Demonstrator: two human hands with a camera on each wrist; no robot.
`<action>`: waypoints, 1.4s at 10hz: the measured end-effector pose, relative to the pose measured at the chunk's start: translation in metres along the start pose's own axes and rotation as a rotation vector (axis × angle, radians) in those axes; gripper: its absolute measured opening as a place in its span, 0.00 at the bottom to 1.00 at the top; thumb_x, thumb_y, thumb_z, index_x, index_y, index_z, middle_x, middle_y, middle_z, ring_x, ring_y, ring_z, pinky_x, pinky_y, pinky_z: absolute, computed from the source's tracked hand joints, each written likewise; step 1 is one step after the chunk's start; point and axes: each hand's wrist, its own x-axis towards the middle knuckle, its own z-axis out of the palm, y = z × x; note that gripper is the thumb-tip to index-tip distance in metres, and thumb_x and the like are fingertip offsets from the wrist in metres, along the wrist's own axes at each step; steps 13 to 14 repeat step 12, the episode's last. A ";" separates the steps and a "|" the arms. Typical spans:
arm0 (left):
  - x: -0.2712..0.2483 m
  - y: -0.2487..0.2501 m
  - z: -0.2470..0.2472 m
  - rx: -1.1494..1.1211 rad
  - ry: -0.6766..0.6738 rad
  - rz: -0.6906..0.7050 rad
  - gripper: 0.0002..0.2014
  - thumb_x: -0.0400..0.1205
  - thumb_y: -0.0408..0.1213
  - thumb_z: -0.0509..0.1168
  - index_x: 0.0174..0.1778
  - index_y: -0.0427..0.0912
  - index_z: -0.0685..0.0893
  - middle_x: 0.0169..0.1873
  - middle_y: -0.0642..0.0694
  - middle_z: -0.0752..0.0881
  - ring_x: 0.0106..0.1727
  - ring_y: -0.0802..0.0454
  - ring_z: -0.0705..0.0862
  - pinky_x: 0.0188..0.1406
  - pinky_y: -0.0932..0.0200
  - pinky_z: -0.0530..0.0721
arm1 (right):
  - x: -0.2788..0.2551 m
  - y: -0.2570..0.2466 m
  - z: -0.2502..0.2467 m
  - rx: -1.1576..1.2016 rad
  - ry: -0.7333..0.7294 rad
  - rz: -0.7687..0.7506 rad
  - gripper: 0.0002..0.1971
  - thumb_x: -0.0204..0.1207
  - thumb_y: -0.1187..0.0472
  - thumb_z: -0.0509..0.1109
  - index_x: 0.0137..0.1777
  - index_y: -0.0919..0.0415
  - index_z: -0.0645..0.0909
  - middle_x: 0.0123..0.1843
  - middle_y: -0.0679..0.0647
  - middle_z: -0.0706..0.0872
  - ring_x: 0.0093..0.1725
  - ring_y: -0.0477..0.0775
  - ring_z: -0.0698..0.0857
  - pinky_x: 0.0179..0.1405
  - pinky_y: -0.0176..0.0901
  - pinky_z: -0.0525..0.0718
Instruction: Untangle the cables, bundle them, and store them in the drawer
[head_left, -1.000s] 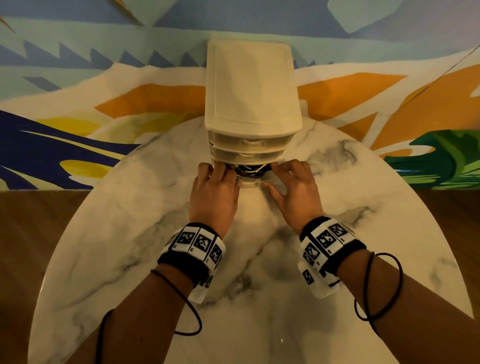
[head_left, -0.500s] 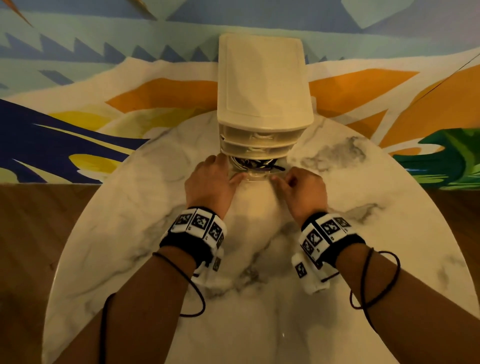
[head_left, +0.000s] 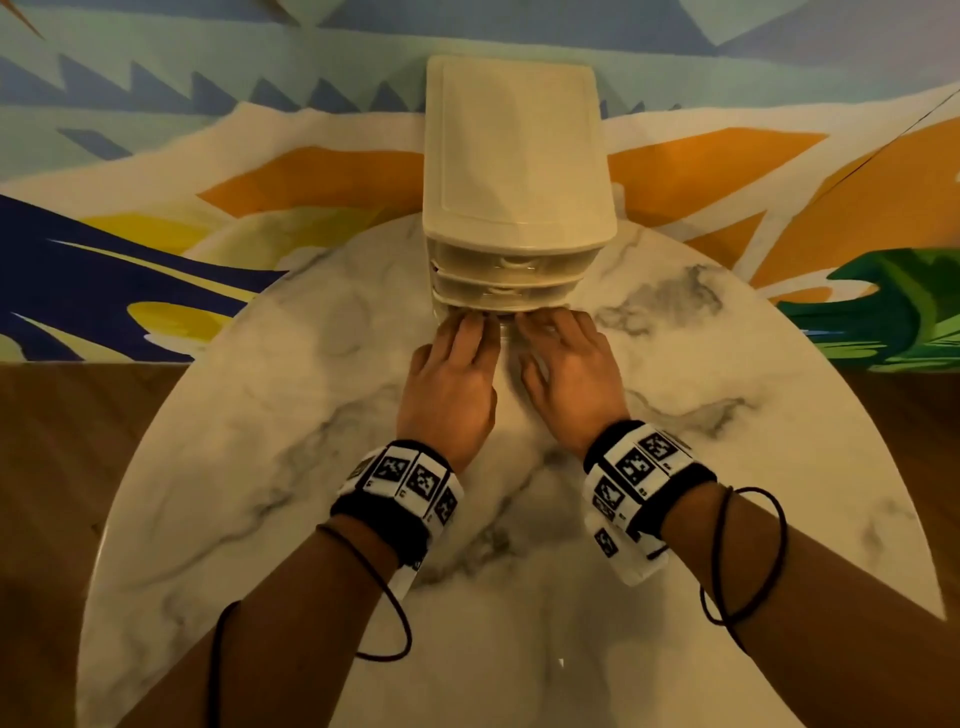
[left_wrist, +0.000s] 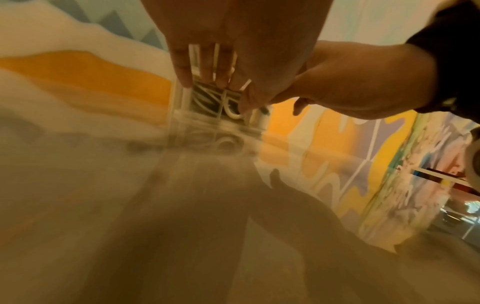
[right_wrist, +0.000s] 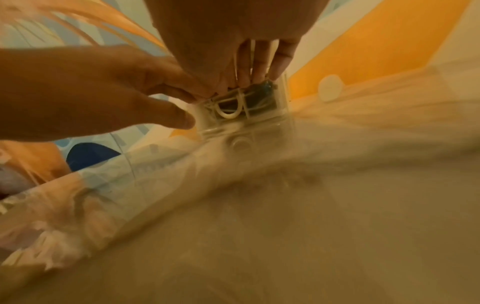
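Observation:
A cream plastic drawer unit (head_left: 514, 156) stands at the far side of the marble table (head_left: 260, 467). Its bottom drawer (left_wrist: 207, 111) is pushed in almost flush with the two above. Through the clear drawer front (right_wrist: 259, 117) I see coiled black and white cables (right_wrist: 257, 96) inside, and a white loop handle (right_wrist: 230, 112). My left hand (head_left: 462, 343) and right hand (head_left: 561, 343) lie side by side with fingers stretched out. Their fingertips press on the bottom drawer's front; neither hand holds anything.
The two upper drawers (head_left: 511, 270) are shut. A painted wall (head_left: 208, 130) rises right behind the unit. Wooden floor (head_left: 67, 467) shows past the table's round edge. Thin black cords (head_left: 748, 561) loop loosely round both forearms.
The bottom drawer stood partly pulled out with the cables showing from above; both hands have pushed it in, moving away from me towards the unit.

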 end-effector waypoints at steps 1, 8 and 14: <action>0.005 0.005 -0.007 0.018 -0.058 -0.019 0.28 0.71 0.35 0.67 0.69 0.37 0.75 0.65 0.40 0.75 0.65 0.40 0.74 0.52 0.46 0.79 | -0.002 0.002 -0.006 -0.124 -0.083 -0.046 0.23 0.75 0.54 0.57 0.69 0.57 0.78 0.63 0.57 0.79 0.60 0.62 0.77 0.49 0.53 0.79; 0.001 0.002 -0.005 -0.251 -0.045 -0.220 0.22 0.72 0.35 0.65 0.63 0.36 0.79 0.58 0.37 0.79 0.56 0.36 0.77 0.51 0.43 0.80 | -0.003 0.001 0.011 0.326 -0.028 0.211 0.15 0.76 0.58 0.60 0.55 0.62 0.84 0.55 0.59 0.85 0.55 0.60 0.82 0.55 0.45 0.77; 0.005 -0.029 -0.054 -0.395 -0.142 -0.396 0.10 0.81 0.39 0.61 0.45 0.40 0.86 0.47 0.40 0.88 0.50 0.39 0.84 0.52 0.47 0.81 | 0.008 0.001 -0.015 0.431 -0.124 0.458 0.09 0.78 0.62 0.62 0.51 0.58 0.84 0.51 0.59 0.88 0.50 0.60 0.85 0.52 0.51 0.82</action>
